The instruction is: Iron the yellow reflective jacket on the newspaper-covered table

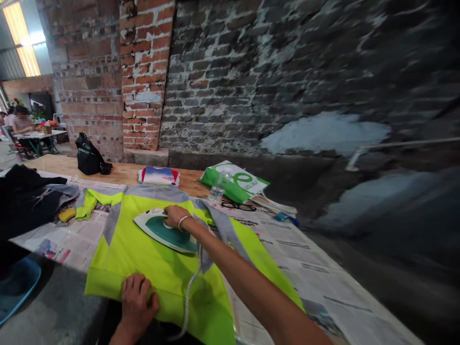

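A neon-yellow garment with grey panels (143, 256) lies spread over the newspaper-covered table. My right hand (177, 218), a pale bangle at its wrist, is closed round the handle of a white and green clothes iron (167, 234). The iron rests on the upper body of the garment, tip pointing left. Its white braided cord (190, 287) hangs down toward the front edge. At the garment's near hem my left hand (137, 302) has its fingers curled over the fabric, gripping it. The thumb sits to the right of the fingers.
Newspaper (291, 249) covers the tabletop. Behind the garment are a black bag (89, 155), a folded packet (159, 176), a plastic bottle (218, 188), glasses (237, 206) and a green-white bag (233, 179). Dark clothing (28, 201) and a yellow sponge-like block (67, 215) lie left. A person (22, 123) sits far off.
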### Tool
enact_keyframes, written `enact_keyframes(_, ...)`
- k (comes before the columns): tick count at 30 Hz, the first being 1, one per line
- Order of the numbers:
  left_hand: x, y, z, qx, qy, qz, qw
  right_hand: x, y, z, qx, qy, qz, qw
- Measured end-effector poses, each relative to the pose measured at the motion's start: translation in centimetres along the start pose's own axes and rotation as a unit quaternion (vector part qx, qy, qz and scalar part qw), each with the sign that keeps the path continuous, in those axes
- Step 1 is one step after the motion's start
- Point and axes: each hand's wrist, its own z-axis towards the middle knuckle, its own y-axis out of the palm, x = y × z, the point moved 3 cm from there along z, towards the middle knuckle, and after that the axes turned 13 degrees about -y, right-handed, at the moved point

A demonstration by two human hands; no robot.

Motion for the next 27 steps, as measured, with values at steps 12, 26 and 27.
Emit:
enact_keyframes(12, 0.5, -0.6, 0.4, 0.005, 0.008, -0.008, 1.000, -0.5, -0.3, 0.0, -0.017, -0.050, -0.009, 0.999)
enact_keyframes(26, 0.1, -0.4, 0.4, 0.012, 0.017, -0.005, 1.000, 0.6, -1.1, 2.9, 0.064, 0.057, -0.043, 0.995)
enact_keyframes(27, 0.0, -0.4, 0.5, 0.010, 0.021, -0.005, 1.000, 0.5, -1.0, 2.4, 0.060, 0.048, -0.042, 0.996)
